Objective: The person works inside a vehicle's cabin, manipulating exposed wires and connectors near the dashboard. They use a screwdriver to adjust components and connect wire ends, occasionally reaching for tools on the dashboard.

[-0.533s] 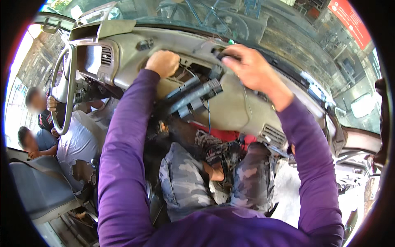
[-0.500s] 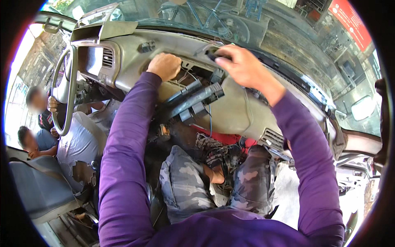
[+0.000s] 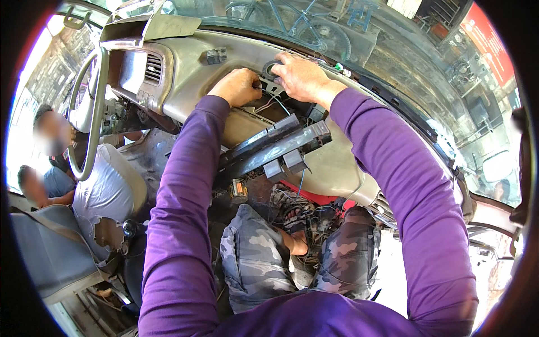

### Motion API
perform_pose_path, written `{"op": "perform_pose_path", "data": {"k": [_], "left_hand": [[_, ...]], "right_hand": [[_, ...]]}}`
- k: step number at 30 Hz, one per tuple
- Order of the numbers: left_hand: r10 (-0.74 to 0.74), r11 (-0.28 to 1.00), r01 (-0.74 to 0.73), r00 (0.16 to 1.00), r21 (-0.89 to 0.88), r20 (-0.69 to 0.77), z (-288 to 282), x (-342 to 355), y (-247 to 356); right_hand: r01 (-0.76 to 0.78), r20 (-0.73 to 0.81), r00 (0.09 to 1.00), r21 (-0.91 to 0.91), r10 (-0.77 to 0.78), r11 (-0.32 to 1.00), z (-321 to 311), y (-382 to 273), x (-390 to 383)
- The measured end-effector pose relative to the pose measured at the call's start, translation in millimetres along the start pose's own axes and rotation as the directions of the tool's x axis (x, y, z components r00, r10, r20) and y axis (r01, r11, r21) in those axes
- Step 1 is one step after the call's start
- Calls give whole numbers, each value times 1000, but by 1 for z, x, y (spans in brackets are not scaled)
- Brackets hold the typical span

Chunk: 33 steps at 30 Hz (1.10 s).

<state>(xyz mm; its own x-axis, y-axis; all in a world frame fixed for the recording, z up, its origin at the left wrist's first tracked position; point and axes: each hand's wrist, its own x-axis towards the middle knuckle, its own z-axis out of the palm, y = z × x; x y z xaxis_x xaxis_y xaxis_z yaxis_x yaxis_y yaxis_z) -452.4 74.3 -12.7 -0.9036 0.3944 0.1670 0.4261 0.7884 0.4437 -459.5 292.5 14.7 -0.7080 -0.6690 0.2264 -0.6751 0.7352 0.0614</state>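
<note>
Both my hands meet over the hole in the top of a worn beige dashboard. My left hand is closed in a pinch on a thin wire that comes up from the opening. To its right, my right hand has its fingers bent round a dark ring, which looks like a roll of black electrical tape. Its thumb side is partly hidden. Below the hands, a long black plastic housing hangs at a slant from the opening, with loose wires beside it.
A steering wheel stands at the left, with two people beyond it. A grey seat is at the lower left. A small black block rests on the dash. A copper-coloured cylinder sits beneath the housing; loose wiring lies round my foot.
My right hand has come left and down with the dark ring, close to my left hand. My left hand has shifted slightly right. The whole view has also moved a little.
</note>
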Motion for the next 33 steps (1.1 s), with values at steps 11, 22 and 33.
{"op": "perform_pose_path", "data": {"k": [11,22,33], "left_hand": [[-131,963,100,985,-249,-111,1,3,-12],[-185,901,202,979,-383,82,-9,5,-15],[-128,955,153,985,-255,112,-12,5,-16]], "right_hand": [[115,-78,990,-78,-121,990,6,-2,5],[241,-10,969,-179,-247,954,3,-9,10],[266,76,964,-244,-255,933,-12,-16,15]]}}
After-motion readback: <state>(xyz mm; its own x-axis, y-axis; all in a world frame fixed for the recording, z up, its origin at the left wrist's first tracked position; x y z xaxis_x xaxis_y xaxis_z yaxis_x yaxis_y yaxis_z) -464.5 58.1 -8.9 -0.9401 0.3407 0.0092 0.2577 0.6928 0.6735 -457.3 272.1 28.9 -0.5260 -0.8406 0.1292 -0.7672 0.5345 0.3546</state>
